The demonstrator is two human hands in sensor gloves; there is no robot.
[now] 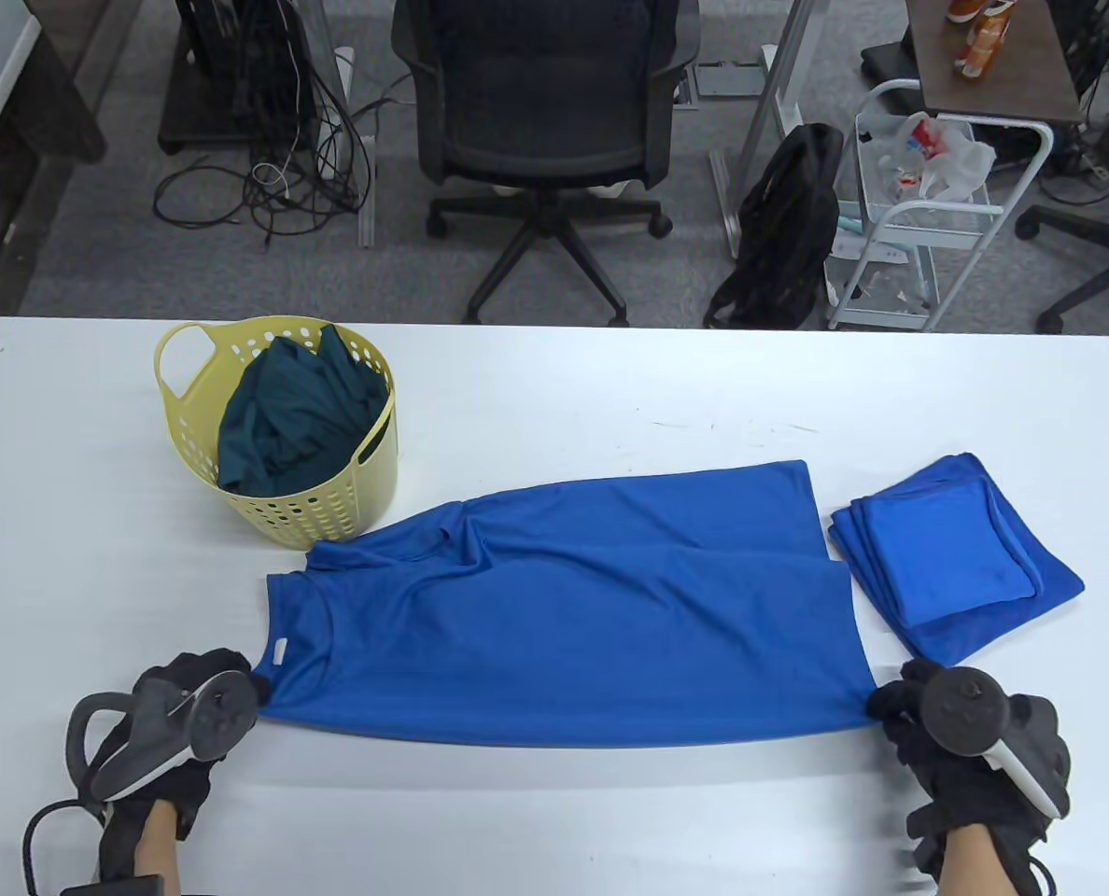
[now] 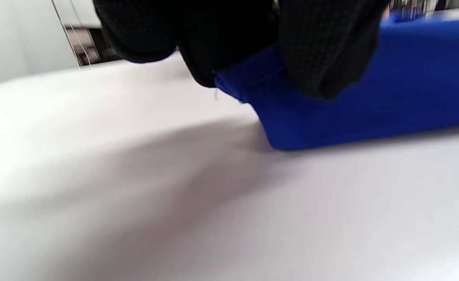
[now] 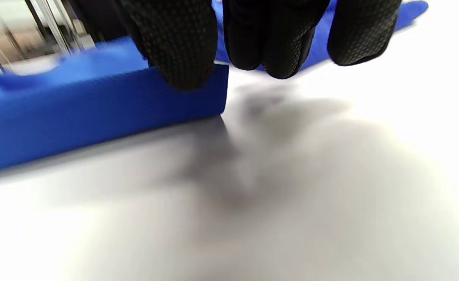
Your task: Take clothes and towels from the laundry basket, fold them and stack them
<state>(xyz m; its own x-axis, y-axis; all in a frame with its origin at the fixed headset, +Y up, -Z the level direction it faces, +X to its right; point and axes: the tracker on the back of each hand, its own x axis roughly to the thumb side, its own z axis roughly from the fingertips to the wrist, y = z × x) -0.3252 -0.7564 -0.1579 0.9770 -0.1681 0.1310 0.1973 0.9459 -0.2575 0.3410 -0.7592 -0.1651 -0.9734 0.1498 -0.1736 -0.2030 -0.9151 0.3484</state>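
Blue shirt (image 1: 564,616) lies flat across the middle of the white table (image 1: 554,821), collar end to the left, hem to the right, near edge already doubled into a straight fold. Left hand (image 1: 176,737) pinches the near-left corner of the fold, fingers (image 2: 323,50) pressed on the cloth w/ thumb; right hand (image 1: 970,737) pinches the near-right corner likewise, fingers (image 3: 178,43) closed on the fabric. Yellow laundry basket (image 1: 279,429), w/ dark green clothes (image 1: 284,420) inside, sits toward the far-left of the table; a folded blue stack (image 1: 956,560) rests by the right edge. Prob. best to keep both corners taut and level, then carry them evenly so the next fold lands square w/o wrinkles.
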